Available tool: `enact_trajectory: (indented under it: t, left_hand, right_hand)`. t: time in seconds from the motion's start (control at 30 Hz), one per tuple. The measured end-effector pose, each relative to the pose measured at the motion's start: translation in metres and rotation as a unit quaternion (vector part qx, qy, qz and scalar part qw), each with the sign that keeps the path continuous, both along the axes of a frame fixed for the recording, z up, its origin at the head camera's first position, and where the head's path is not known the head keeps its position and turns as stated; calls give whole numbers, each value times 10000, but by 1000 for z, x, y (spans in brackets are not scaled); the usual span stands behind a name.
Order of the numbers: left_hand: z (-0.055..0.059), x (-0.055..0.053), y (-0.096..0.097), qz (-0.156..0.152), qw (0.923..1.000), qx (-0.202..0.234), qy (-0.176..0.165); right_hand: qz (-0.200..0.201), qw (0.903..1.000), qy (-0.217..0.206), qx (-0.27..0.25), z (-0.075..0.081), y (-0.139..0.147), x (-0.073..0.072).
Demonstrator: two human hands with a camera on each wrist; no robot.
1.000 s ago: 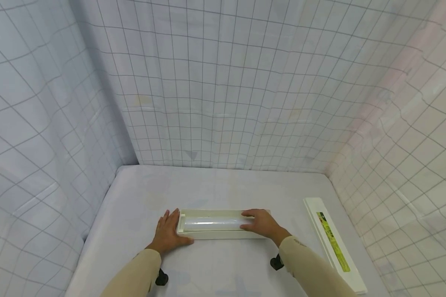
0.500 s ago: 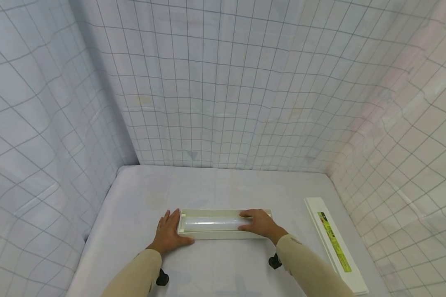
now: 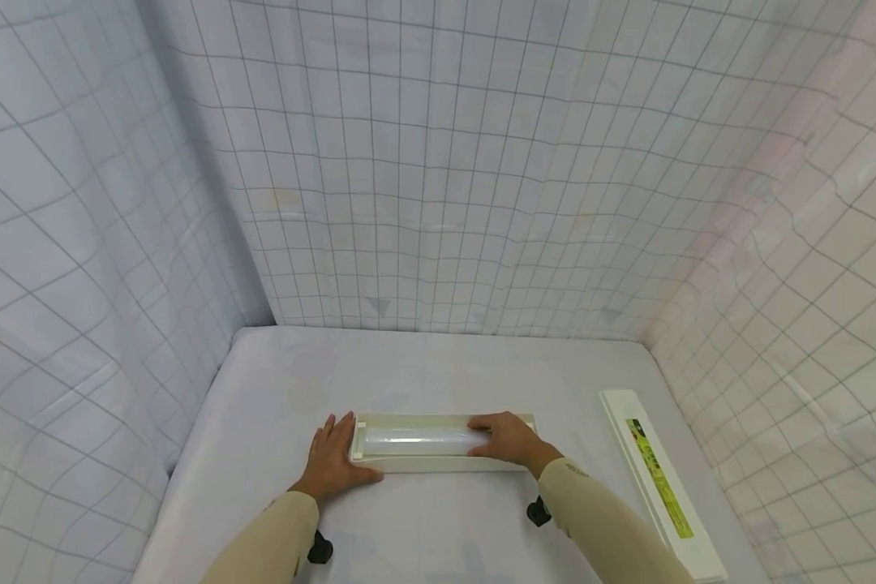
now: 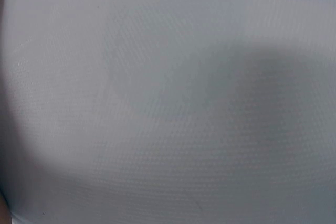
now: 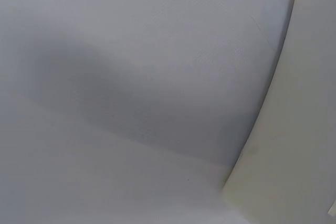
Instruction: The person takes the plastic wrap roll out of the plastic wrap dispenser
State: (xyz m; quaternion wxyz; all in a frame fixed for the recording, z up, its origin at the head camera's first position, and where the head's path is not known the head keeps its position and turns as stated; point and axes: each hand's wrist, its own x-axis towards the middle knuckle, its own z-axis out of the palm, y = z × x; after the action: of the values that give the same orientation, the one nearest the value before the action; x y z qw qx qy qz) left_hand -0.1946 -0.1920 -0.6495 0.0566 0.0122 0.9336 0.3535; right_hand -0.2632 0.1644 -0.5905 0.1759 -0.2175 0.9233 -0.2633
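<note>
Because the right hand [image 3: 511, 440] has its thumb and fingers on the two long sides of the shiny roll [image 3: 409, 440], pinching it near the right end, the roll could tip or twist if it were pulled from that end alone. The roll lies inside the long white box [image 3: 438, 464], which sits on the table [image 3: 438, 373] in front of the person. At the box's left end, the left hand [image 3: 330, 461] is spread wide, with its thumb along the near side, and it does not grip anything. If it pressed too softly while the other hand tugged hard, the box could slide or turn. The roll might also rub on the box's sides, as there looks to be little room around it. Over on the right, the long white board [image 3: 677, 491] with a yellow sticker [image 3: 660, 477] lies well apart from the box. The right hand covers the roll's right end, so I can't see how that end sits. The left wrist view is almost all blurry cloth [image 4: 168, 103]. In the right wrist view, a pale shape [image 5: 294, 129] may be the box's side, but it's too blurry to be sure.
</note>
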Motion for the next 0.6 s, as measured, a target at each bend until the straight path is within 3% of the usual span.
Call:
enact_trajectory:
  t: [0.27,0.6]
  left_hand:
    - [-3,1,2,-5,10000,2,91]
    - [2,1,0,-19,10000,-57,-53]
  right_hand:
    - [159,9998,-54,84,-2,-1,-3]
    - [-53,9997,-232,-30,-2,-3,-3]
